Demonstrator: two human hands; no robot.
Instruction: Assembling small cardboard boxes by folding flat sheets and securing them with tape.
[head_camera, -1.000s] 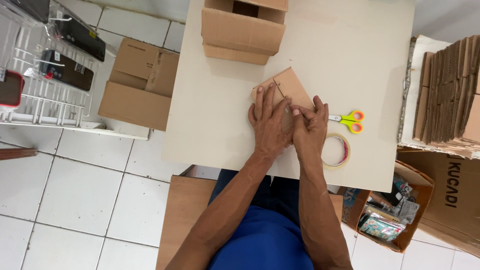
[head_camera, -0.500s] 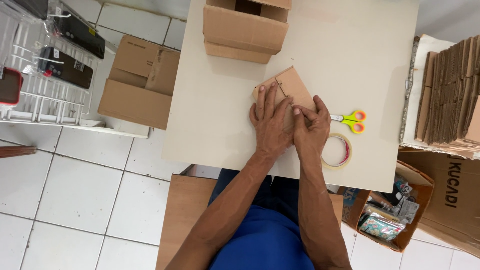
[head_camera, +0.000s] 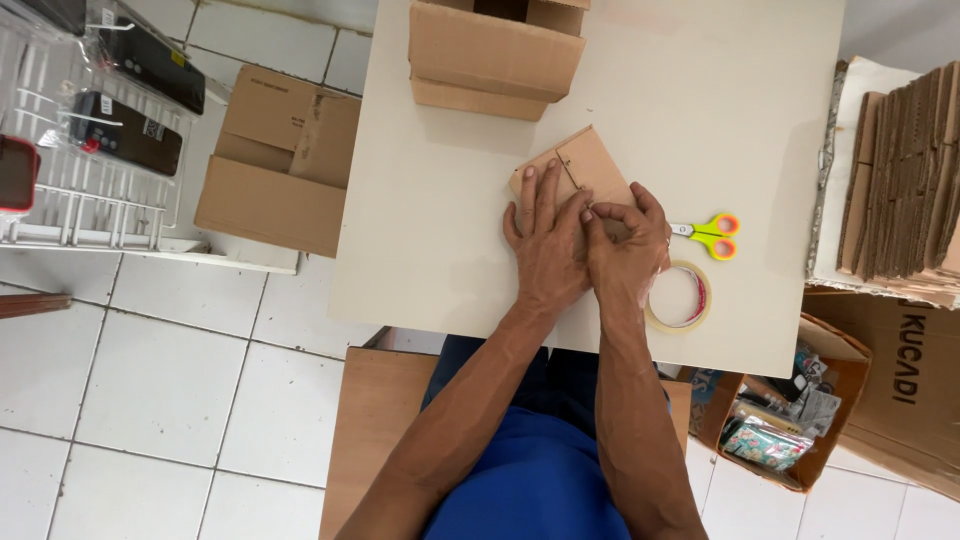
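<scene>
My left hand (head_camera: 548, 245) lies flat, fingers spread open, pressing a small flat carton (head_camera: 580, 170) onto the table (head_camera: 440, 220). My right hand (head_camera: 625, 250) sits just beside it, touching it, with thumb and forefinger pinched shut at the carton's flap edge; whether they hold anything besides the cardboard I cannot tell. The carton lies near the table's middle, mostly under my hands, one corner poking out toward the far side.

Scissors (head_camera: 712, 235) lie just right of my right hand, and a tape roll (head_camera: 680, 298) sits below them at the table's near edge. At the far edge stands an open box (head_camera: 495, 55); its inside is dark. On the floor to the left rests a closed box (head_camera: 280, 160). At lower right a tilted open box (head_camera: 790, 400) holds small packets. Flat cardboard (head_camera: 905, 170) is stacked at right.
</scene>
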